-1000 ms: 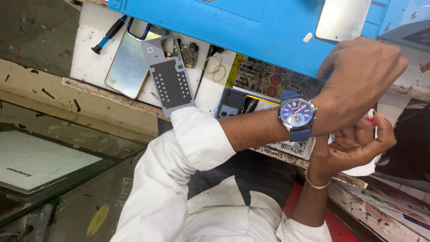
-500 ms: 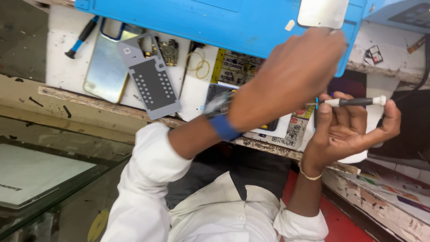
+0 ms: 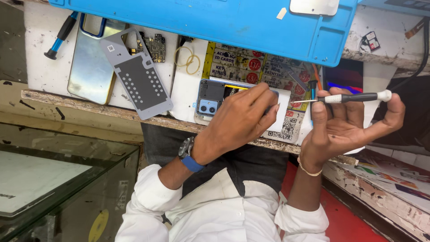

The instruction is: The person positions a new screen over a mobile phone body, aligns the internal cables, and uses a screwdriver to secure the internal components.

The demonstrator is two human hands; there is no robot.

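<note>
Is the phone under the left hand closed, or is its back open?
Open. The phone lies on the bench with its camera part up; beside the left hand, inner parts and a yellow strip show.

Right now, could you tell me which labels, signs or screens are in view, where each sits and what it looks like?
Printed sheet: flat on the bench under the blue mat's edge, yellow with red round badges.
Code label: right of the left hand, white with a black square pattern.
Small card: right of the mat, white, dark marks.
No lit screen shows.
</note>
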